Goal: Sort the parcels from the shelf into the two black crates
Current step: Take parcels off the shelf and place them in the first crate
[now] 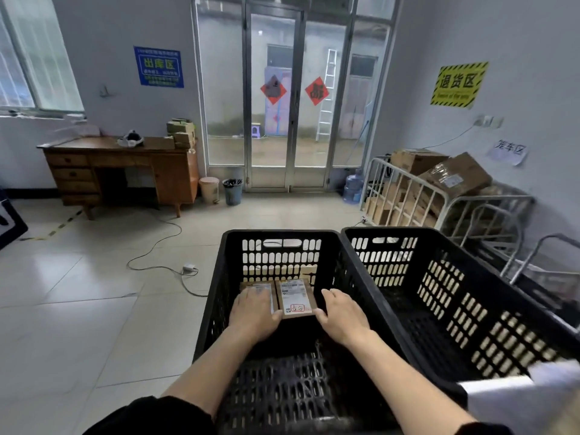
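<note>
Two black slotted crates stand side by side in front of me, the left crate (216,293) and the right crate (445,255). Two small brown parcels with white labels lie next to each other at the far end of the left crate's floor: the left parcel (266,288) and the right parcel (296,298). My left hand (254,312) lies flat on the left parcel, its thumb at the near edge of the right one. My right hand (342,315) sits against the right parcel's right side, thumb touching its near corner. I see no parcel in the right crate.
A white sheet (518,394) hangs over the right crate's near corner. A metal cage cart (405,196) with cardboard boxes stands at the right wall. A wooden desk (119,171) is at the far left. A cable with an adapter (188,268) lies on the tiled floor.
</note>
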